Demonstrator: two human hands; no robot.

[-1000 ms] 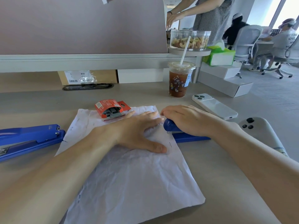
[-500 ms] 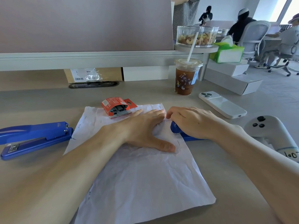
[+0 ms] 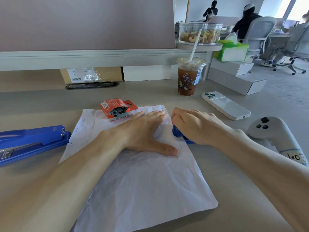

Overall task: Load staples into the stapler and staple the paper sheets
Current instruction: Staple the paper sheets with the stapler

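Observation:
Crumpled white paper sheets [image 3: 142, 185] lie on the desk in front of me, with a few staples along their edges. My left hand [image 3: 143, 133] presses flat on the upper part of the paper, fingers straight. My right hand [image 3: 194, 124] curls over a small blue stapler [image 3: 178, 132] at the paper's right edge; most of the stapler is hidden beneath it. A red staple box [image 3: 117, 108], open with grey staple strips showing, sits on the paper's top edge beside my left fingers.
A large blue stapler [image 3: 31, 139] lies at the left. An iced drink cup [image 3: 189, 76] with a straw, a white phone [image 3: 225, 105] and a grey controller [image 3: 274, 133] stand to the right. Cardboard and white boxes line the back under the partition.
My right hand has curled tighter on the small stapler near the paper's upper right edge. My left hand stays flat on the sheets. A person behind the partition has left the view.

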